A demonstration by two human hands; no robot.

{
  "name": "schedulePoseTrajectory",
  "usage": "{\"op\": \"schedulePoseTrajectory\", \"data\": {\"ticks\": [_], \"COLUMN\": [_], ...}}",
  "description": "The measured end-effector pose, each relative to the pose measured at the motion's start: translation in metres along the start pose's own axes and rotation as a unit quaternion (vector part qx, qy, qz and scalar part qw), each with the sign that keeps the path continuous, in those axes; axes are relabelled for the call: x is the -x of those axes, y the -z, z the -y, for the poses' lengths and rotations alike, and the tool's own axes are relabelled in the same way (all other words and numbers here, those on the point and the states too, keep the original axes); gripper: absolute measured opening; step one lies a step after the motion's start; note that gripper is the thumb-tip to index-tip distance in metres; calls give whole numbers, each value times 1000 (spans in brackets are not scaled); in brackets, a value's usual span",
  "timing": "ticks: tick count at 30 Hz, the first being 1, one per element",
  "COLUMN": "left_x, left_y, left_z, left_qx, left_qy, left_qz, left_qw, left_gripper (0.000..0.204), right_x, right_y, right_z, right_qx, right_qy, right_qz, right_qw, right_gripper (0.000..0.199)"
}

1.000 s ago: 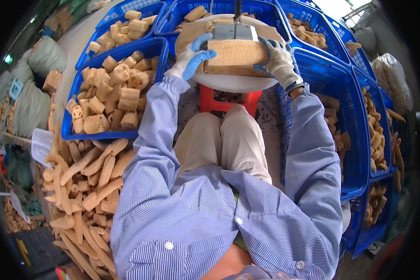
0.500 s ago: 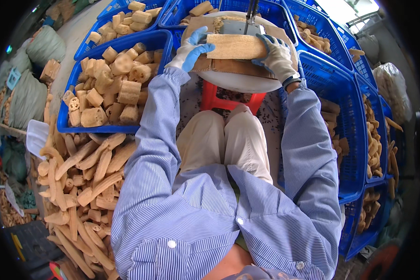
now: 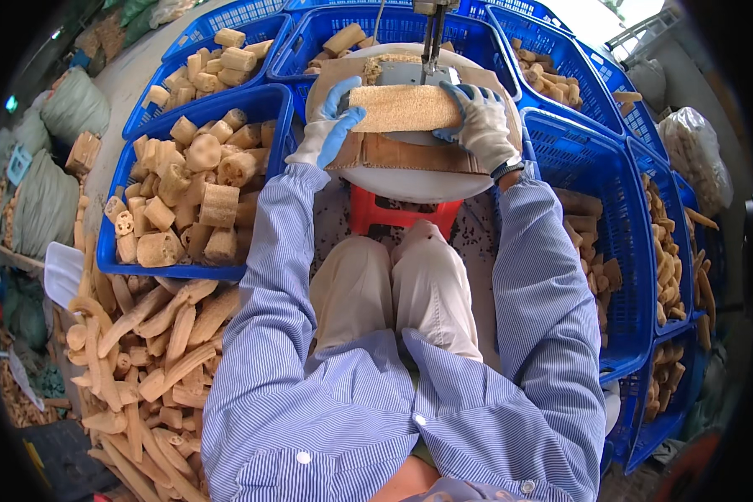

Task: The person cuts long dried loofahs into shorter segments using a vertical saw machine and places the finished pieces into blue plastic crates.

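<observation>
A long, pale tan loofah piece lies crosswise before the machine's upright metal rods, above a grey metal plate. My left hand, in a white glove with blue fingertips, grips its left end, thumb on the near side. Gloved alike, my right hand holds the right end, its fingers curled over the top. Under both hands is a round white table partly covered with brown cardboard. The loofah's underside is hidden.
A blue crate of cut loofah pieces stands left of my arms, above a heap of whole loofahs. More blue crates ring the table, including a deep one at the right. A red stool stands under the table.
The whole view has shifted, so the table and crates sit slightly lower and further left. Both hands still hold the loofah piece, which now slants slightly at its right end.
</observation>
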State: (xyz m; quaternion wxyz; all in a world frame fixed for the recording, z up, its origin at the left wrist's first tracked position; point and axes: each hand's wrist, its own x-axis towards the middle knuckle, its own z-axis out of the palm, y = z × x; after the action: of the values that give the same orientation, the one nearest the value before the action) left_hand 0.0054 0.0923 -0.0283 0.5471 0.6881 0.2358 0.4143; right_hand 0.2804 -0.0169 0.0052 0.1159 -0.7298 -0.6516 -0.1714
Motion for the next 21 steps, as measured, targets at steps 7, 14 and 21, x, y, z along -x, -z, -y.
{"op": "schedulePoseTrajectory", "data": {"ticks": [7, 14, 21], "left_x": [-24, -40, -73], "left_y": [-5, -12, 18], "left_z": [29, 39, 83], "left_qx": [-68, -175, -228], "left_qy": [-66, -54, -67], "left_qz": [-50, -129, -202], "left_qw": [994, 975, 950], "left_gripper": [38, 31, 31], "right_x": [-17, -35, -62], "right_y": [0, 19, 4], "right_z": [-5, -3, -11], "right_qx": [16, -6, -89], "right_qy": [-2, -50, -34], "right_qz": [22, 127, 123], "right_qw": [1000, 991, 988], "right_gripper": [91, 89, 66]}}
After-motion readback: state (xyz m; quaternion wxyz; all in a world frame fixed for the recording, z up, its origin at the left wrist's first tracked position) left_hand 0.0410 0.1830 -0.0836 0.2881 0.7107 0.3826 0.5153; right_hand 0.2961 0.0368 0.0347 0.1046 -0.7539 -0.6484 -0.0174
